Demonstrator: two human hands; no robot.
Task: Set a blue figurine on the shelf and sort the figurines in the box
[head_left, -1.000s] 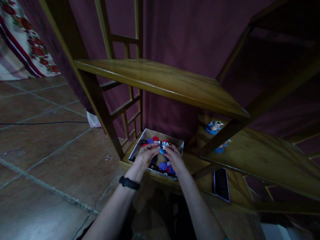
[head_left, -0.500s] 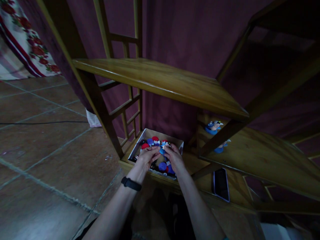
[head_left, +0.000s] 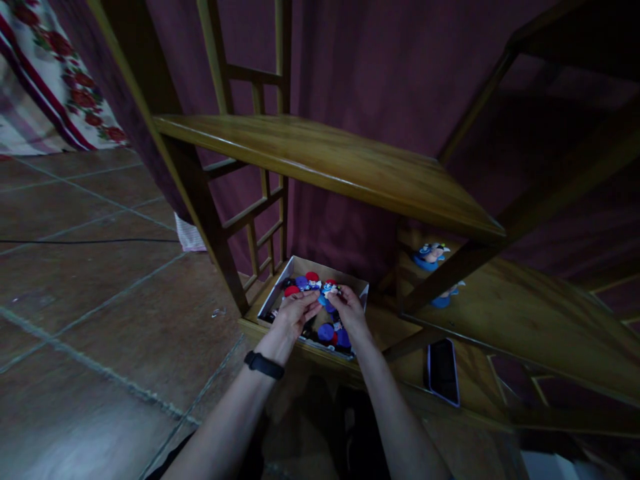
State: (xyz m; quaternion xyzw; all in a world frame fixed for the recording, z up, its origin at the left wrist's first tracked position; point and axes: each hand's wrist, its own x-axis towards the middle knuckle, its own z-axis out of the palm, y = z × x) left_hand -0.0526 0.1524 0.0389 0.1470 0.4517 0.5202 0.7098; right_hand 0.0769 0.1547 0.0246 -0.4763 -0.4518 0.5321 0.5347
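Observation:
Over a shallow white-sided cardboard box (head_left: 274,288), both hands grip one small toy figurine (head_left: 327,291) with a blue base and a white upper part. My left hand (head_left: 299,310) pinches it from the left at the base. From the right, the fingers of my right hand (head_left: 349,308) close on its upper side. Inside the box lie several other figurines with red and purple round bases, such as a purple one (head_left: 326,332) near the front and a red one (head_left: 291,291) at the left. My hands hide part of the box's contents.
The box stands on the low board of a wooden shelf unit, under a higher shelf board (head_left: 320,150). Two blue-based figurines, one of them here (head_left: 429,256), stand on a shelf at the right. A dark phone-like object (head_left: 443,372) lies lower right. A slanting post (head_left: 450,277) stands between.
My right fingers have shifted slightly on the figurine, and more of its upper part shows. The whole view has moved a little; both hands stay over the box.

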